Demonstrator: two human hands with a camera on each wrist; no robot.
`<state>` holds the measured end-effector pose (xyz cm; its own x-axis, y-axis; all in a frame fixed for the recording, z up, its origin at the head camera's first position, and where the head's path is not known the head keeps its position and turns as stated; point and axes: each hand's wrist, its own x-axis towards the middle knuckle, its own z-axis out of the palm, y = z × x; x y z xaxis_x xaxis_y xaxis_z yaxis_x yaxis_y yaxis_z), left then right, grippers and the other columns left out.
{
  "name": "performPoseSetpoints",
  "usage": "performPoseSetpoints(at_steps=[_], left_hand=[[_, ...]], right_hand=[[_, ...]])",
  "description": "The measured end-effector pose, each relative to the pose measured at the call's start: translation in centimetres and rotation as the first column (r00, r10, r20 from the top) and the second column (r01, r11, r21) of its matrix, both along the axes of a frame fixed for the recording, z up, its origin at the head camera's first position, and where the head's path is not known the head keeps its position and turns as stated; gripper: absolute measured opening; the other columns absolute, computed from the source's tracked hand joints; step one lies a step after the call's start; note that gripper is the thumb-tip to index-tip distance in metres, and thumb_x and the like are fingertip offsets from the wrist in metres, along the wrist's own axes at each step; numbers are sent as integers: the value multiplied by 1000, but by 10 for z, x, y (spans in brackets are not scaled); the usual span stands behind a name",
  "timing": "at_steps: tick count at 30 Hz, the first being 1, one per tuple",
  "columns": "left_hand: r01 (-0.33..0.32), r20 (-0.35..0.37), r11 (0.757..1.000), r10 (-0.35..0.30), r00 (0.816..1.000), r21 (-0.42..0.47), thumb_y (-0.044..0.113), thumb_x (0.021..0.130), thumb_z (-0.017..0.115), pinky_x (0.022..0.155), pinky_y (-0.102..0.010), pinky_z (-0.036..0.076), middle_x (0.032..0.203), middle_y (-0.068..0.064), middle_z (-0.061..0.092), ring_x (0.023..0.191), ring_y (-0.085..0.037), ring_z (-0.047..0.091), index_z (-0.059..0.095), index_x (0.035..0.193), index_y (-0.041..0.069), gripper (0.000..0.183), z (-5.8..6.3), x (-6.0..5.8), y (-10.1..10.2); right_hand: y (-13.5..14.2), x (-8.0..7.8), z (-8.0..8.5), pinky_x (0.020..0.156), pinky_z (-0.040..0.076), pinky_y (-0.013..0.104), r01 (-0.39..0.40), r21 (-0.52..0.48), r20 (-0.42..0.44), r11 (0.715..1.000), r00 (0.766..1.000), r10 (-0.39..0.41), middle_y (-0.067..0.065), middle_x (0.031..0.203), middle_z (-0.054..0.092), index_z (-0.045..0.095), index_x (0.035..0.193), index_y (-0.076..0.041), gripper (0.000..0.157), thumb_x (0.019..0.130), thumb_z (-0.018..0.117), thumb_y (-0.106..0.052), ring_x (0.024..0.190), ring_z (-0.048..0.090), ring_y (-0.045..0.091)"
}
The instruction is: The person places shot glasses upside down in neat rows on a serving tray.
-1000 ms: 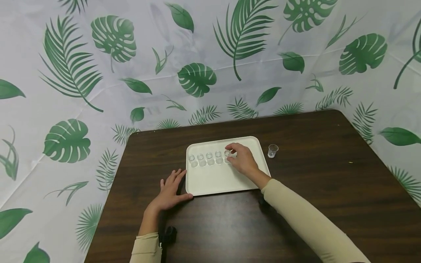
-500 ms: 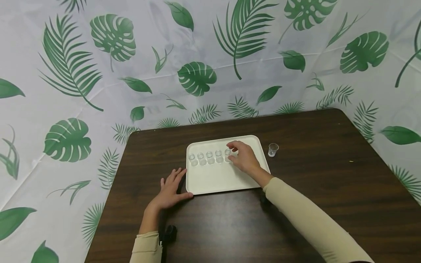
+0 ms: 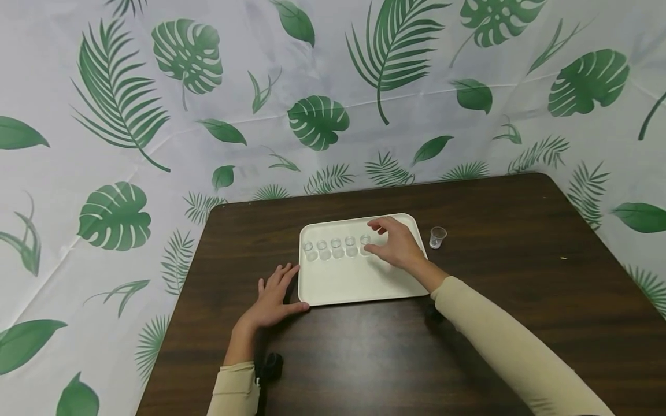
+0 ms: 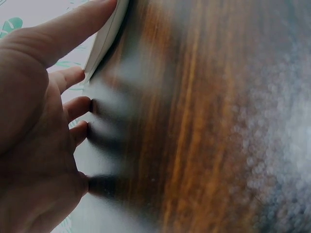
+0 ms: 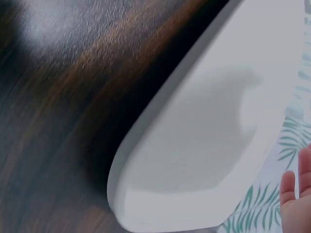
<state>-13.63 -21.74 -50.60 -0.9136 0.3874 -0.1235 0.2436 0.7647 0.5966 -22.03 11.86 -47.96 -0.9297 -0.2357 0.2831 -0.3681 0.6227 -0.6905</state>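
On the white tray [image 3: 343, 283] several small clear cups [image 3: 337, 249] stand upright in a row along its back half. My right hand [image 3: 398, 245] hovers at the right end of that row, thumb and fingers spread apart beside the rightmost cup [image 3: 365, 239]. Nothing shows gripped in it. In the right wrist view, only some fingertips [image 5: 305, 170] appear at the right edge, past the tray [image 5: 194, 145]. My left hand [image 3: 270, 300] rests at the tray's front left corner, fingers straight and spread, with the thumb against the front edge.
Another clear cup [image 3: 437, 237] stands on the dark wooden table [image 3: 499, 254], just right of the tray. A white cloth with green leaves [image 3: 234, 86] hangs behind the table.
My right hand's fingers have opened and lifted slightly away from the rightmost cup, which stays in the row. My left hand keeps its place at the tray corner. The head view shifted slightly.
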Motion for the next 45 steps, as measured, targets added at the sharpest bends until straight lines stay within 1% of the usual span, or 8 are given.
performPoseSetpoints(at_steps=[5,12,19,22,26,31,36,45], left_hand=[[-1,0,1000,1,1000,4,50,83,74,103,-74,-4,159,-20,19,148,-40,6,26,156,13,95,2,-1,1],[-1,2,1000,1,1000,3,50,83,75,103,-74,-4,159,-19,19,147,-40,7,26,156,14,95,3,-2,2],[4,-1,1000,-4,1000,-3,50,84,74,104,-73,-4,160,-19,18,148,-39,6,25,157,14,95,3,-2,1],[4,3,1000,-4,1000,2,50,84,74,104,-73,-4,160,-19,18,148,-39,6,25,157,14,96,4,-2,1],[3,3,1000,-3,1000,0,50,83,74,104,-73,-4,160,-19,18,148,-38,6,24,157,14,96,5,-2,1],[1,5,1000,-1,1000,-9,51,83,74,104,-73,-4,160,-18,18,148,-38,5,23,157,16,97,1,-1,0],[-2,12,1000,2,1000,-16,53,83,74,104,-73,-3,160,-17,18,148,-38,5,24,157,16,97,-3,0,0],[1,7,1000,0,1000,-3,52,83,74,104,-74,-3,160,-18,19,148,-40,6,24,157,15,96,1,2,1]], right_hand=[[12,2,7,86,47,42,21,-1,-1,1000,1000,-21,7,112,65,67,120,-5,49,79,83,-28,101,60,26],[42,7,12,96,34,53,59,-18,-48,998,997,-60,12,110,64,67,120,-7,45,86,76,-35,103,55,29],[85,9,12,84,42,50,117,-60,-137,991,983,-125,11,110,64,68,117,-6,39,88,74,-31,102,57,32],[103,11,10,83,43,51,146,-83,-147,986,977,-157,12,109,63,68,116,-7,36,87,75,-28,101,56,31],[122,15,6,87,41,53,181,-93,-118,979,974,-191,13,110,62,67,116,-6,38,86,76,-27,103,55,31],[136,21,0,93,40,54,229,-51,-55,972,971,-232,12,116,60,65,121,-5,48,85,78,-34,108,53,31],[144,25,-9,90,41,56,241,-2,-17,971,970,-241,16,117,58,61,126,-2,57,83,79,-36,108,53,35],[154,28,-25,85,42,55,240,110,73,965,966,-249,20,119,59,54,133,-1,65,83,80,-35,105,54,36]])
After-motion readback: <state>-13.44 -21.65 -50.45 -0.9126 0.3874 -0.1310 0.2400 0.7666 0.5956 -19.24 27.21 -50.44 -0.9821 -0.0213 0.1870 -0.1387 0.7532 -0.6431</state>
